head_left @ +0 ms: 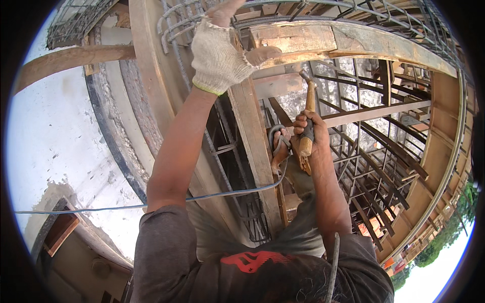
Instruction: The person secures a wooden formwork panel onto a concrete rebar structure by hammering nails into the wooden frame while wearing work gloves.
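Observation:
My left hand wears a knitted off-white work glove with bare finger ends. It reaches up to the end of a curved timber plank, thumb stretched to the right along the plank and fingers pointing away; nothing shows in its grip. Lower and to the right, my bare right hand is wrapped round the dark-banded wooden handle of a hammer. The hammer's metal head points away from me, below the plank. Beside that hand, a foot in a dark-strapped sandal stands on the timber.
A narrow timber channel holds a steel rebar cage. More rebar runs along the top. A blue cable crosses from the left toward the foot. On the right, dark scaffold beams drop away to a lower level. Pale concrete lies left.

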Motion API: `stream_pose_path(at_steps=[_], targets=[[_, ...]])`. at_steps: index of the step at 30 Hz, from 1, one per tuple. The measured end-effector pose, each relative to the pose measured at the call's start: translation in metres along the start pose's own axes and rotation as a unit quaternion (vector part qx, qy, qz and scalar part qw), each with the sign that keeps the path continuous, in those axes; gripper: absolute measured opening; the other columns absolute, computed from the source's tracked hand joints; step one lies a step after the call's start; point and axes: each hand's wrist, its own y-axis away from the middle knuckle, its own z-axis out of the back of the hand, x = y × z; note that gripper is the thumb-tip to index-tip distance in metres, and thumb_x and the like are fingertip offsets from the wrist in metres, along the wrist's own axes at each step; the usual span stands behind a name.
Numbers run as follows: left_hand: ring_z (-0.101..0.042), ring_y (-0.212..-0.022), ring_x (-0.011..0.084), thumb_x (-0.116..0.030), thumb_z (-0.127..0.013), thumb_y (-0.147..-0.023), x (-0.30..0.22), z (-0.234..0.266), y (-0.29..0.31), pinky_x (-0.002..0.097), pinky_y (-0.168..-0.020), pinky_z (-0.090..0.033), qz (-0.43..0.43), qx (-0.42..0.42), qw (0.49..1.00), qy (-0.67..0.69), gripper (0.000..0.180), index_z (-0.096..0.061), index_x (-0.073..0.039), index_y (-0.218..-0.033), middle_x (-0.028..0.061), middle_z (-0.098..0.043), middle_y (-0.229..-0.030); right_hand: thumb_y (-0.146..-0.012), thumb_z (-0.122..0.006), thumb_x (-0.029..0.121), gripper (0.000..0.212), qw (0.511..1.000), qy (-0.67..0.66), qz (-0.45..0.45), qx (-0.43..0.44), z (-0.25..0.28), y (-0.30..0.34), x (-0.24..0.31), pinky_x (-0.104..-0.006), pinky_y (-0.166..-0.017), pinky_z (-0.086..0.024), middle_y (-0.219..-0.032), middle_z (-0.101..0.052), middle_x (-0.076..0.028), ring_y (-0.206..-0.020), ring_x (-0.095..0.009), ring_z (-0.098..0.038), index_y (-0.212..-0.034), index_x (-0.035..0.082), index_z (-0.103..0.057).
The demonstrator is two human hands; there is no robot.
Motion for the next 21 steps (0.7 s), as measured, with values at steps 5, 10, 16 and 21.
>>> stream_pose_path(at_steps=[5, 10, 16, 21], targets=[[-0.060, -0.121, 0.0270, -0.068, -0.048, -0.096, 0.053, 0.033, -0.001, 0.0382, -0.101, -0.046, 0.348, -0.143, 0.827, 0.418, 0.078, -0.057, 0.000, -0.134, 0.0169, -0.066, -0.125, -0.093, -0.058, 0.007, 0.010, 0.999, -0.036, -0.023, 0.004, 0.001, -0.005, 0.012, -0.0270, -0.050, -0.047, -0.079, -0.053, -0.005, -0.062, -0.012, -0.055, -0.097, 0.005, -0.050], [-0.060, -0.104, 0.0162, -0.072, -0.044, -0.096, 0.034, -0.018, 0.015, 0.0323, -0.097, -0.047, 0.343, 0.027, 0.910, 0.230, 0.078, -0.069, -0.002, -0.120, 0.0088, -0.068, -0.114, -0.093, -0.058, 0.006, 0.008, 0.995, -0.065, -0.072, -0.007, -0.008, -0.006, 0.017, -0.0270, -0.050, -0.049, -0.079, -0.054, -0.005, -0.062, -0.013, -0.056, -0.095, 0.005, -0.050], [-0.062, -0.100, 0.0157, -0.061, -0.067, -0.090, 0.015, -0.022, 0.001, 0.0316, -0.090, -0.050, 0.307, 0.079, 0.943, 0.104, 0.062, -0.070, -0.005, -0.117, 0.0061, -0.068, -0.105, -0.093, -0.059, 0.008, 0.010, 0.999, 0.007, -0.044, 0.024, 0.001, 0.002, 0.020, -0.0261, -0.050, -0.047, -0.079, -0.054, -0.005, -0.061, -0.012, -0.054, -0.094, 0.005, -0.050], [-0.045, -0.133, 0.0342, -0.058, -0.093, -0.056, 0.019, -0.014, 0.014, 0.0465, -0.112, -0.042, 0.176, 0.134, 0.971, -0.086, 0.107, -0.050, -0.012, -0.142, 0.0162, -0.044, -0.142, -0.094, -0.058, 0.009, 0.010, 0.997, 0.073, -0.008, 0.034, -0.006, 0.007, 0.024, -0.0261, -0.050, -0.047, -0.079, -0.054, -0.004, -0.061, -0.011, -0.053, -0.095, 0.004, -0.050]])
